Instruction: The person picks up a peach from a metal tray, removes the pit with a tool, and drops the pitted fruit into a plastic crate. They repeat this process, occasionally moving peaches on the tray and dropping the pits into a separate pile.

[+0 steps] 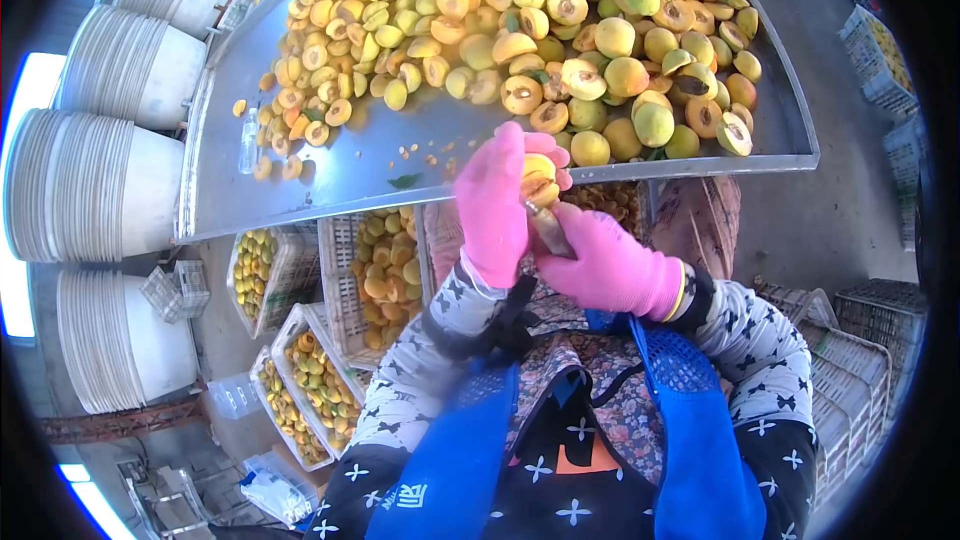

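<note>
In a pink glove, my left hand [495,205] is closed around a yellow peach half [538,180], its cut face turned toward my other hand. My right hand [615,265], also gloved in pink, grips a small tool [547,227] whose tip touches the fruit. Both hands are close together just over the near edge of a metal table [350,180]. Beyond them lies a large heap of whole and halved peaches [600,50]. Small bits and a green leaf [405,181] lie on the metal surface.
Below the table edge stand crates of fruit [385,275], with more crates [322,380] at the lower left. Stacks of large white tubs [150,185] line the left side. Further crates [850,370] stand at the right. A clear bottle [249,143] lies on the table's left part.
</note>
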The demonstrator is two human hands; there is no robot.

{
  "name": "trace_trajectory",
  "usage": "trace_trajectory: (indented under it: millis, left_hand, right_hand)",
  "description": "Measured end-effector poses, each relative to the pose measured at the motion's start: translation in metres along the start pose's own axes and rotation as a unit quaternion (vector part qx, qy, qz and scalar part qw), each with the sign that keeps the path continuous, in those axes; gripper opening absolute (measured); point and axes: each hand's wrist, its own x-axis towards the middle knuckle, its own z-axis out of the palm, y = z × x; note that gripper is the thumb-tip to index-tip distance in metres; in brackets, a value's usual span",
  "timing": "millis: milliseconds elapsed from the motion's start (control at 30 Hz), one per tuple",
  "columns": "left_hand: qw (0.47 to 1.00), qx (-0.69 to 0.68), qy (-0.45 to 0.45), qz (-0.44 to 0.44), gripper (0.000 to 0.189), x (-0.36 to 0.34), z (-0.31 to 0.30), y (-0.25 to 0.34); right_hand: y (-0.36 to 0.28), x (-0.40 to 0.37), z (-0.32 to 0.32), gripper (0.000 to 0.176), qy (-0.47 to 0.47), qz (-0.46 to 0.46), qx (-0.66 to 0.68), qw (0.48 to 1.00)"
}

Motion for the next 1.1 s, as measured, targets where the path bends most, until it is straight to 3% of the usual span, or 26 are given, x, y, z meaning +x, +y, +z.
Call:
trace_trajectory:
  millis: [33, 100, 233, 267, 333, 367, 467, 500, 567, 600, 633, 667, 700, 733, 767, 833, 933, 1033, 1100]
  left_hand:
    - [1.000, 0.000, -0.002, -0.029, 0.043, -0.001, -0.002, 0.002]
    - [0.997, -0.003, -0.009, -0.080, 0.046, 0.000, 0.003, 0.015]
    - [0.985, 0.089, -0.145, -0.037, 0.058, 0.007, -0.003, 0.018]
    - [0.977, 0.114, -0.180, -0.004, 0.060, 0.007, -0.004, 0.017]
    - [0.968, 0.100, -0.212, -0.087, 0.062, 0.008, -0.015, 0.008]
    - [0.960, 0.060, -0.201, -0.183, 0.063, 0.009, -0.018, 0.005]
    - [0.988, 0.057, -0.107, -0.099, 0.045, -0.004, -0.038, 0.007]
    - [0.967, 0.208, -0.149, -0.013, 0.028, -0.009, -0.062, 0.019]
    - [0.911, 0.399, -0.099, 0.023, 0.026, -0.019, -0.134, 0.043]
    - [0.928, 0.364, 0.028, -0.079, 0.031, -0.024, -0.164, 0.054]
    - [0.827, 0.550, 0.089, 0.079, 0.037, -0.029, -0.198, 0.051]
    - [0.761, 0.614, 0.146, 0.153, 0.041, -0.031, -0.199, 0.057]
    - [0.735, 0.645, 0.127, 0.167, 0.042, -0.031, -0.197, 0.058]
    - [0.806, 0.561, 0.113, 0.150, 0.043, -0.027, -0.193, 0.056]
    - [0.866, 0.472, 0.099, 0.132, 0.044, -0.022, -0.177, 0.054]
    - [0.946, 0.301, 0.101, 0.065, 0.043, -0.008, -0.137, 0.037]
    - [0.968, 0.250, -0.024, -0.016, 0.040, 0.012, -0.090, 0.001]
    - [0.964, 0.208, -0.126, -0.104, 0.039, 0.022, -0.050, -0.028]
    - [0.970, 0.167, -0.115, -0.135, 0.039, 0.020, -0.032, -0.041]
  right_hand:
    - [-0.001, -0.001, -0.003, 0.024, -0.060, 0.089, 0.112, 0.988]
    - [-0.011, 0.007, -0.020, 0.020, -0.173, 0.255, 0.319, 0.897]
    - [0.003, 0.002, -0.033, 0.013, -0.251, 0.262, 0.456, 0.813]
    - [0.006, 0.000, -0.033, 0.014, -0.277, 0.261, 0.442, 0.812]
    - [0.010, -0.005, -0.031, 0.015, -0.327, 0.259, 0.416, 0.808]
    - [0.011, -0.007, -0.026, 0.017, -0.336, 0.268, 0.403, 0.808]
    - [0.004, -0.010, -0.026, 0.018, -0.299, 0.290, 0.269, 0.868]
    - [0.024, -0.015, -0.025, 0.021, -0.313, 0.153, 0.003, 0.937]
    - [0.050, -0.033, -0.037, 0.023, -0.303, 0.077, -0.190, 0.931]
    - [0.054, -0.042, -0.046, 0.025, -0.293, 0.047, -0.286, 0.911]
    - [0.050, -0.040, -0.053, 0.024, -0.282, 0.102, -0.250, 0.921]
    - [0.047, -0.039, -0.064, 0.023, -0.241, 0.081, -0.233, 0.939]
    - [0.045, -0.035, -0.071, 0.022, -0.202, 0.055, -0.213, 0.954]
    - [0.044, -0.031, -0.077, 0.021, -0.163, 0.028, -0.191, 0.967]
    - [0.047, -0.028, -0.082, 0.022, -0.050, -0.019, -0.184, 0.981]
    - [0.058, -0.014, -0.096, 0.024, 0.099, 0.041, -0.315, 0.943]
    - [0.082, 0.013, -0.109, 0.041, 0.215, 0.106, -0.423, 0.874]
    - [0.097, 0.032, -0.109, 0.054, 0.126, 0.187, -0.432, 0.873]
    - [0.094, 0.037, -0.111, 0.054, 0.121, 0.140, -0.346, 0.920]
